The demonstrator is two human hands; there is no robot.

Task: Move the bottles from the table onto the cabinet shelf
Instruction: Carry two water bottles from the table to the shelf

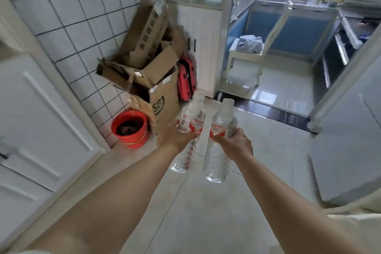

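I hold two clear plastic water bottles with red-and-white labels out in front of me, above the tiled floor. My left hand [175, 138] grips the left bottle [191, 117] around its label. My right hand [235, 144] grips the right bottle [221, 128] at its middle. Both bottles tilt with their caps pointing away from me, and they hang close together without clearly touching. A white cabinet [41, 109] with closed panelled doors stands at the left. No table and no open shelf are visible.
A heap of cardboard boxes [148, 64] sits in the tiled corner ahead, beside a red bucket [131, 129] and a red suitcase [186, 78]. A doorway at the right opens into a kitchen with a white stool [245, 55]. A white door [350, 130] stands at the right.
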